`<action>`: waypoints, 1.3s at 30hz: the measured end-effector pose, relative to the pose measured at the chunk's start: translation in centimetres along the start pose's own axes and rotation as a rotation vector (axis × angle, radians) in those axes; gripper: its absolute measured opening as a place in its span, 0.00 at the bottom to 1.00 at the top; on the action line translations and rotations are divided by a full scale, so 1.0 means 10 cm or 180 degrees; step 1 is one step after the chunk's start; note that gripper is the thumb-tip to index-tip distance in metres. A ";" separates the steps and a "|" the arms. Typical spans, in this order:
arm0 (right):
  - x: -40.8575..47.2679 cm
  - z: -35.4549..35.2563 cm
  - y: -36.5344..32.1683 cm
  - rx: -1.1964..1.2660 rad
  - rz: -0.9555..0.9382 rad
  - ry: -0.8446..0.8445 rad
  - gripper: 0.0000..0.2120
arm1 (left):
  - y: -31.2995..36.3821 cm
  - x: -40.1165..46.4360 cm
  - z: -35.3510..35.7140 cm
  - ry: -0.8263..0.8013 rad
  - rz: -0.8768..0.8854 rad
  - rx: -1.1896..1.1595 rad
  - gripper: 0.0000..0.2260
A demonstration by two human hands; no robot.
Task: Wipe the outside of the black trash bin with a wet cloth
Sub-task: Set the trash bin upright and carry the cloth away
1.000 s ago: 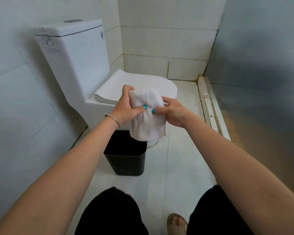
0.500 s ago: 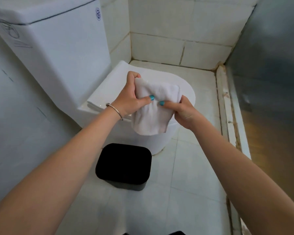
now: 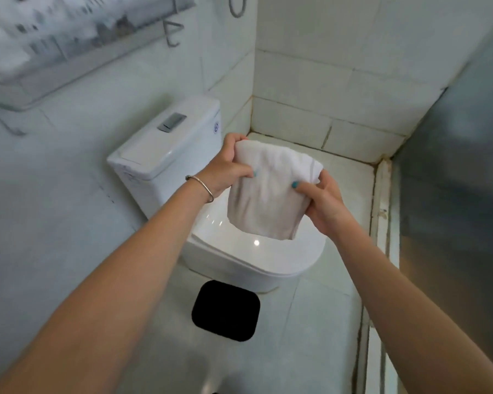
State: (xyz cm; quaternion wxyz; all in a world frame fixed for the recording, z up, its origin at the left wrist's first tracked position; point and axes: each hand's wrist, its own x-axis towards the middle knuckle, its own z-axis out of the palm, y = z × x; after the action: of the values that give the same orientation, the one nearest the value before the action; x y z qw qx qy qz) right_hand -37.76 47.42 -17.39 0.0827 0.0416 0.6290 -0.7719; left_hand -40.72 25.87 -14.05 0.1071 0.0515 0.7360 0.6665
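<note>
A white cloth [image 3: 271, 191] hangs folded between both hands, held up over the toilet lid. My left hand [image 3: 225, 166] grips its upper left edge, thumb on the front. My right hand [image 3: 319, 200] pinches its right side. The black trash bin [image 3: 226, 309] stands on the floor well below the hands, in front of the toilet bowl; I look straight down into its dark opening, so its outer walls are hidden.
A white toilet [image 3: 251, 254] with its lid shut and its tank [image 3: 168, 149] stands against the left wall. A shelf [image 3: 40, 52] hangs high on the left. A raised threshold [image 3: 382, 211] and a grey panel [image 3: 456, 194] border the right side.
The view has risen: the bin now looks smaller and lower in the picture, and the shelf has come into sight. Both hands still hold the cloth, now spread wider between them.
</note>
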 end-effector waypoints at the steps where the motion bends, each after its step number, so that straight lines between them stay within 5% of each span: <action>1: -0.02 0.06 -0.18 -0.0060 0.0004 0.0022 0.28 | 0.17 -0.04 -0.07 0.0044 0.0019 0.0082 0.26; 7: -0.25 0.63 -1.17 -0.0480 -0.0141 -0.0111 0.25 | 1.09 -0.47 -0.39 0.0377 -0.0099 0.0104 0.34; 12: -0.57 1.11 -1.72 -0.0730 -0.0531 -0.0511 0.37 | 1.58 -0.95 -0.66 0.0898 -0.0246 -0.0337 0.37; 19: -0.97 1.68 -2.01 -0.1179 -0.1037 -0.0949 0.45 | 1.89 -1.81 -0.91 0.1431 0.0574 0.0509 0.30; 23: -1.12 2.00 -1.98 -0.1028 -0.0881 -0.1311 0.35 | 1.90 -2.30 -1.04 0.1717 0.0471 0.0622 0.17; 26: -1.26 2.30 -1.91 -0.0990 -0.0603 -0.1536 0.25 | 1.89 -2.69 -1.16 0.1851 0.0222 0.0478 0.16; 31: -1.46 2.80 -1.72 -0.1121 -0.0299 -0.1991 0.27 | 1.81 -3.32 -1.47 0.1929 -0.0247 0.0596 0.35; 39: -1.68 3.54 -1.42 -0.1539 -0.0006 -0.2688 0.40 | 1.52 -4.00 -1.89 0.2166 -0.0824 0.0961 0.42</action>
State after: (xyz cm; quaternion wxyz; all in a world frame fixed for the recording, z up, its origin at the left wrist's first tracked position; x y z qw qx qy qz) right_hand -22.39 16.90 6.44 0.3374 -0.2962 0.7017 -0.5532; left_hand -7.12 0.37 6.22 -0.0686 -0.2505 0.8196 0.5107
